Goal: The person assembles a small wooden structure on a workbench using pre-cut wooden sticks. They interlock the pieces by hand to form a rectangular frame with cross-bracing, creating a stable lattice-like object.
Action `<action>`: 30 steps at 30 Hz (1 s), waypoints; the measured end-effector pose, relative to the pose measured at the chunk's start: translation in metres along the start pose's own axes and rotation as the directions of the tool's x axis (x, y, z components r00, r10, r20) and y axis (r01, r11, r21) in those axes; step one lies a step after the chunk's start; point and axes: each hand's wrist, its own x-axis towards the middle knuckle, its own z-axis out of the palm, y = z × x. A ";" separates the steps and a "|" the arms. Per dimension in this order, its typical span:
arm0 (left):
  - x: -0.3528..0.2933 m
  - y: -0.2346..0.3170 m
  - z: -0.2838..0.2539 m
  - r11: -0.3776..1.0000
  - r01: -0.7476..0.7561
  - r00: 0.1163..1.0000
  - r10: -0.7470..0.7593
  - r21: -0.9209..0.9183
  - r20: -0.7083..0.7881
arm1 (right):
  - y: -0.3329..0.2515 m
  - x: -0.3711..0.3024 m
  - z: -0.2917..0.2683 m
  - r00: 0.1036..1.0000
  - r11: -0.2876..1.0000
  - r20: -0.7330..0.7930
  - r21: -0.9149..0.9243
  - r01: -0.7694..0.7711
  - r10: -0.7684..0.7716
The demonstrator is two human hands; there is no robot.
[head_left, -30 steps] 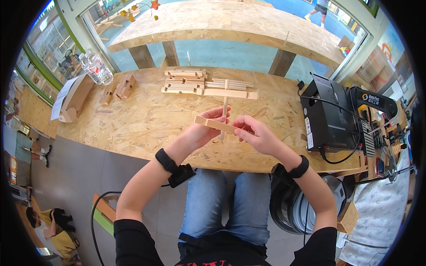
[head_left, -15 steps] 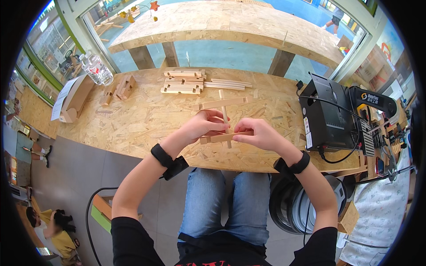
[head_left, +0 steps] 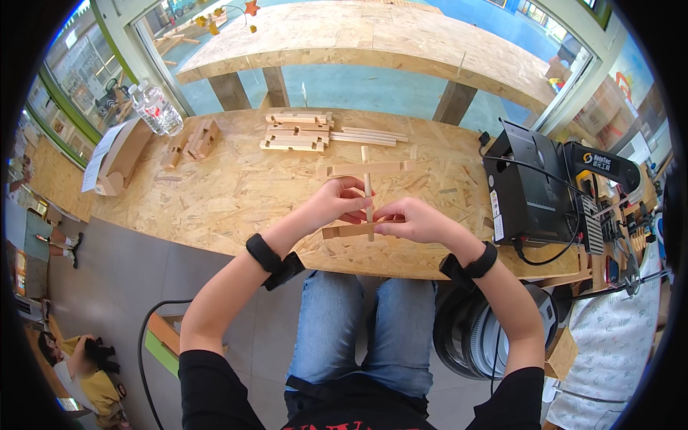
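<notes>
A round wooden dowel (head_left: 366, 170) stands nearly upright in view between my hands, with its lower end below the near strip. My left hand (head_left: 345, 201) is closed around the dowel's middle. My right hand (head_left: 412, 221) pinches the near wooden strip (head_left: 345, 231) close to where the dowel crosses it. Farther off, another wooden strip (head_left: 393, 168) crosses the dowel's upper part and has notches near its ends. My fingers partly cover the lower crossing, so how the near strip and dowel join there cannot be told.
Notched wooden bars (head_left: 295, 132) lie stacked at the table's back, beside thin wooden sticks (head_left: 369, 136). Small wooden blocks (head_left: 201, 140), water bottles (head_left: 161, 111) and a cardboard box (head_left: 123, 165) are at the left. A black machine (head_left: 529, 190) with cables occupies the right.
The dowel and far strip have shifted slightly right, and the dowel looks more upright. The near strip has turned a little. Both hands keep their grips.
</notes>
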 end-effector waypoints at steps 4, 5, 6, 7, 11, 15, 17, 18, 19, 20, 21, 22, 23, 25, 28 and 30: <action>-0.002 0.002 0.001 1.000 0.009 1.000 -0.009 0.020 -0.024 | -0.001 -0.001 0.001 0.999 0.999 -0.027 0.034 -0.018 0.019; -0.002 0.003 0.001 1.000 0.011 1.000 -0.010 0.026 -0.025 | -0.001 -0.002 0.001 0.999 0.999 -0.031 0.028 -0.029 0.030; -0.002 0.003 0.001 1.000 0.011 1.000 -0.010 0.026 -0.028 | 0.000 -0.002 0.001 0.999 1.000 -0.045 0.022 -0.019 0.020; -0.002 0.003 0.001 1.000 0.011 0.999 -0.010 0.027 -0.032 | 0.001 -0.002 0.002 0.998 1.000 -0.058 0.015 -0.008 0.009; -0.001 -0.001 -0.002 0.998 -0.002 1.000 0.004 0.071 -0.030 | -0.003 -0.001 0.001 0.996 0.999 -0.091 -0.038 -0.004 0.000; -0.001 0.002 0.002 0.996 0.013 0.999 -0.010 0.089 -0.040 | 0.002 -0.001 0.002 0.994 0.999 -0.107 -0.052 0.013 -0.018; -0.003 0.001 0.002 0.997 0.014 0.999 -0.011 0.075 -0.038 | -0.003 -0.001 0.000 0.997 0.998 -0.078 -0.063 -0.029 0.024; -0.002 -0.001 0.002 0.998 0.008 0.999 -0.006 0.065 -0.035 | -0.003 0.000 0.000 0.997 0.998 -0.053 -0.032 -0.054 0.053; -0.002 -0.003 0.002 0.998 0.003 0.999 -0.001 0.055 -0.033 | -0.002 0.001 0.000 0.997 0.997 -0.027 0.000 -0.079 0.079; -0.002 -0.003 0.002 0.999 -0.002 1.000 0.004 0.046 -0.031 | -0.002 0.002 0.000 0.995 0.994 -0.001 0.030 -0.104 0.104; -0.002 -0.004 0.001 0.999 -0.011 1.000 0.011 0.043 -0.018 | -0.002 0.003 0.000 0.994 0.992 0.014 0.057 -0.112 0.111; -0.002 -0.004 0.000 0.999 -0.019 1.000 0.019 0.040 -0.004 | -0.002 0.003 0.000 0.993 0.989 0.029 0.083 -0.121 0.119; -0.003 -0.004 0.000 0.999 -0.027 1.000 0.027 0.036 0.009 | -0.002 0.004 0.000 0.991 0.986 0.044 0.108 -0.129 0.125; -0.004 -0.003 0.001 0.998 -0.021 1.000 0.021 0.065 0.001 | -0.001 0.004 0.000 0.989 0.978 0.055 0.155 -0.141 0.134; -0.003 -0.001 0.004 0.990 -0.034 0.999 0.036 0.138 -0.017 | -0.005 0.002 0.000 0.983 0.964 0.066 0.196 -0.181 0.171; -0.004 -0.002 0.003 0.984 -0.041 0.999 0.046 0.173 -0.026 | -0.006 0.002 0.001 0.981 0.960 0.063 0.207 -0.191 0.182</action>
